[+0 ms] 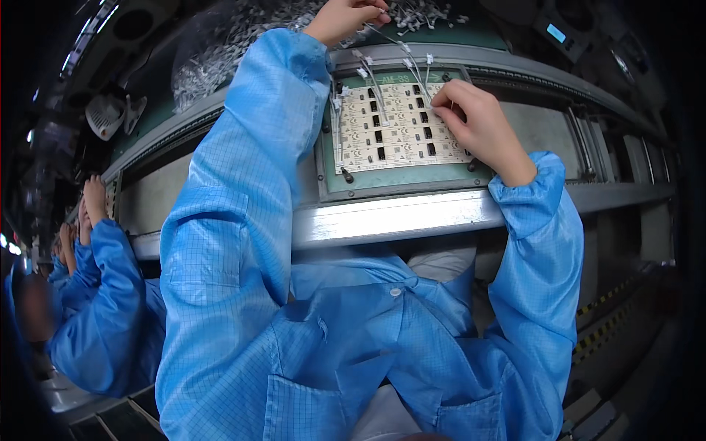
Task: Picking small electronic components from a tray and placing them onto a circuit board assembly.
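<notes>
A panel of pale circuit boards (401, 151) with rows of black components lies in a green fixture plate (382, 178). Several thin wire leads with white connectors (365, 66) rise from its upper part. At the panel's right side my right hand (482, 121) is closed, thumb and forefinger pinched at the lower end of a wire lead (425, 82). Farther off, beyond the fixture's upper edge, my left hand (346, 20) pinches a small white connector by the loose heap of wire leads (423, 16). The fingers partly hide both pinched ends.
A bright metal rail (390, 219) runs along the near side of the line. A clear plastic bag of white-ended leads (209, 77) lies at the back left, near a small white fan (107, 116). A co-worker's blue sleeve (110, 294) shows at left.
</notes>
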The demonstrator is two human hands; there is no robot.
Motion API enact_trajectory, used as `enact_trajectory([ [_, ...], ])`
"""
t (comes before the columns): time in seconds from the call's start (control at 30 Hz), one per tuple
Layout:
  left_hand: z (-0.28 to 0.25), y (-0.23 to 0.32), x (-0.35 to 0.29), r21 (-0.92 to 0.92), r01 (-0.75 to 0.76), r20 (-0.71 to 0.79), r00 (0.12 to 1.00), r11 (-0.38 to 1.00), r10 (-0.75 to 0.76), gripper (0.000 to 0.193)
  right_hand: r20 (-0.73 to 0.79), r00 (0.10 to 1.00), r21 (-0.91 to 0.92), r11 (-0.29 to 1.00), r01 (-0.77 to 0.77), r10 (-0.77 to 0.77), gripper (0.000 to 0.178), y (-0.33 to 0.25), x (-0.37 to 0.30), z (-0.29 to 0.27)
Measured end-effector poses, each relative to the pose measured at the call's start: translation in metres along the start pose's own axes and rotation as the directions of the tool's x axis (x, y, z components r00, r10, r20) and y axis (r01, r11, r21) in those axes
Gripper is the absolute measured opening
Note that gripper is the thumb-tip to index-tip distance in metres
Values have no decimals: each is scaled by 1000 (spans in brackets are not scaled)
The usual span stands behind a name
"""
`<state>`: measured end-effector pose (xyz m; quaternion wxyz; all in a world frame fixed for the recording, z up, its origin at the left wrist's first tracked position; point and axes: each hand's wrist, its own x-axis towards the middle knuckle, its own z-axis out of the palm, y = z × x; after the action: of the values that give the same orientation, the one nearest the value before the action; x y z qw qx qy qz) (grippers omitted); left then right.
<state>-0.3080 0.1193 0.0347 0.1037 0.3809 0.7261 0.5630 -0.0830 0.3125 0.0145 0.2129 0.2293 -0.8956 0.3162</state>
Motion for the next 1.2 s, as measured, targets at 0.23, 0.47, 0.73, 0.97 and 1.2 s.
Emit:
enact_trajectory([
  [0.23, -10, 29, -23, 170, 70, -192, 981, 983, -37, 16, 103, 993, -66, 996, -58, 65, 9, -3, -2, 0],
  [0.47, 5, 68, -65, 378, -25, -273, 952, 926, 137, 16, 101, 994, -183, 983, -28, 47, 9, -15, -2, -1],
  [0.73, 19, 75, -125, 589, -130, -64, 976, 797, 207, 19, 104, 994, -209, 978, -2, 25, 7, -14, -3, -5],
  [0.97, 27, 81, -147, 460, -152, -179, 949, 875, 259, 18, 169, 985, -306, 950, 67, -15, 6, -27, -4, -8],
  [1.2, 28, 83, -154, 712, -92, -315, 844, 696, 434, 10, 177, 980, -295, 955, -40, 96, 17, -13, 39, -8],
])
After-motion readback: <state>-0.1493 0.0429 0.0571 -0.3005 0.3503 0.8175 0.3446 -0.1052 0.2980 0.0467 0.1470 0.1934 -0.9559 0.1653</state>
